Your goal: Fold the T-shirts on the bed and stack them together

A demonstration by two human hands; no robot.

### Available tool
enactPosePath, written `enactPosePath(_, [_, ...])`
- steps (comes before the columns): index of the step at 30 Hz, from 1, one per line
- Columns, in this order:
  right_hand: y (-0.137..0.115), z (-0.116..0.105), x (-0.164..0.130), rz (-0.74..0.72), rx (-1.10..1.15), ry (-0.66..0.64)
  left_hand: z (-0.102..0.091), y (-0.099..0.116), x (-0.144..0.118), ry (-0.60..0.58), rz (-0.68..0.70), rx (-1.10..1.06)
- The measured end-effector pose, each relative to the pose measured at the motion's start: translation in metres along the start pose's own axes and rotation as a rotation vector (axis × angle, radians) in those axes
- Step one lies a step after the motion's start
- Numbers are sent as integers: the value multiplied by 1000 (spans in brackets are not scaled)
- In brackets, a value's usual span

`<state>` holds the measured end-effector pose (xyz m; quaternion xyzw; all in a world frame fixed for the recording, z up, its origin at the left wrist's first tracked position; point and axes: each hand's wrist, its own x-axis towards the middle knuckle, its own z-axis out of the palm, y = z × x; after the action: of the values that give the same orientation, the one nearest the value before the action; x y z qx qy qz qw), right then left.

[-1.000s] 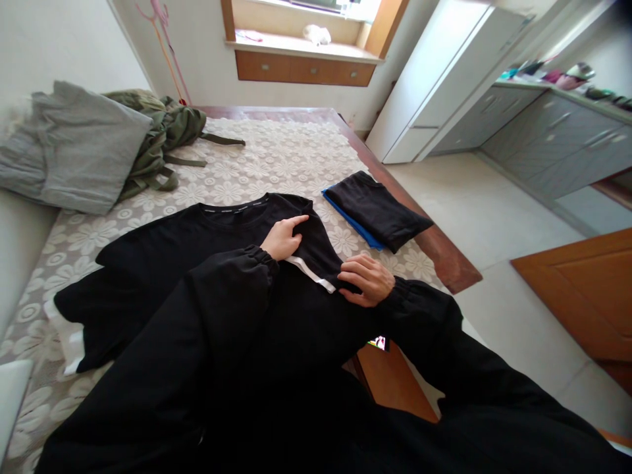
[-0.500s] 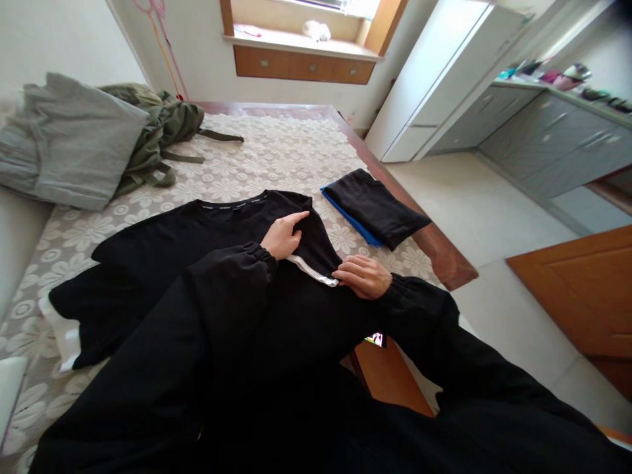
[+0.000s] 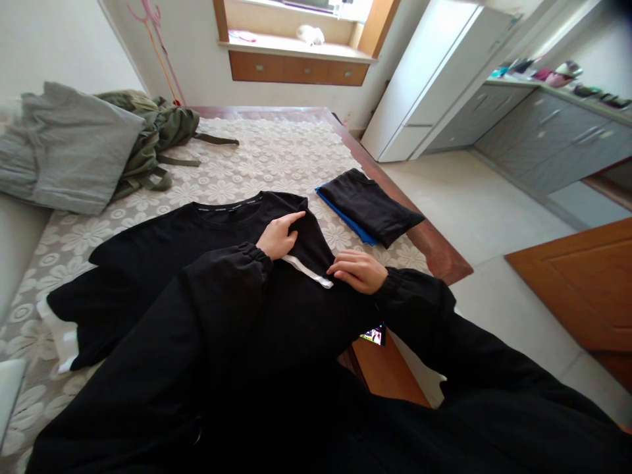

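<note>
A black T-shirt (image 3: 148, 257) with white hem and sleeve trim lies spread on the table, its collar toward the far side. My left hand (image 3: 277, 236) rests on its right shoulder area, index finger stretched along the fabric and thumb apart. At the sleeve's outer edge, just above the end of the white trim (image 3: 309, 271), my right hand (image 3: 360, 270) has its fingers closed on the sleeve fabric. The lower part of the shirt is partly hidden by my black sleeves and blends with my dark clothes.
Folded black and blue garments (image 3: 370, 205) lie near the table's right edge. Grey cloth (image 3: 79, 145) and an olive backpack (image 3: 170, 125) sit at the far left. A lace tablecloth (image 3: 276, 151) covers the table. Beyond stand a white fridge (image 3: 419, 72) and grey cabinets.
My right hand has shifted slightly up from the corner of the sleeve trim. My left hand stays on the shirt in the same pose. The view has moved a little.
</note>
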<state>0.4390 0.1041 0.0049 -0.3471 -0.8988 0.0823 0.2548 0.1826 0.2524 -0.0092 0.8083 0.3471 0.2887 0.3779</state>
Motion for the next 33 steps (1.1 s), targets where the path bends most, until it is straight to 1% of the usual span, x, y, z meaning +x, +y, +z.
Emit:
enactPosePath(3, [12,-18,25,172,13,-13,-2,0,-1,-10,0,-20])
enactPosePath(6, [42,-24,59,277,-22,-21,-3,1,-2,-8,7,-41])
enactPosePath(8, [66,-20,82,297,-7,-84,-4,1,-2,3,10,-51])
enactPosePath(10, [89,-12,101,284,41,-179,-4,1,-1,21,11,-58])
enactPosePath(13, [111,-4,120,218,87,-262,-3,1,-1,41,16,-64])
enactPosePath(16, [116,-7,129,175,110,-321,-2,1,-2,36,33,-71])
enactPosePath(20, [114,-17,139,158,143,-403,-1,2,-3,19,64,-77])
enactPosePath(22, [115,-20,147,165,123,-450,0,1,-3,16,70,-74])
enactPosePath(25, [123,-23,161,237,14,-549,1,1,-2,23,67,-68])
enactPosePath(29, [136,-24,172,354,-210,-685,2,3,-2,77,43,-50])
enactPosePath(31, [140,-25,174,415,-309,-714,2,5,-3,107,29,-26])
enactPosePath(33, [141,-24,173,462,-358,-712,2,8,-4,132,14,6])
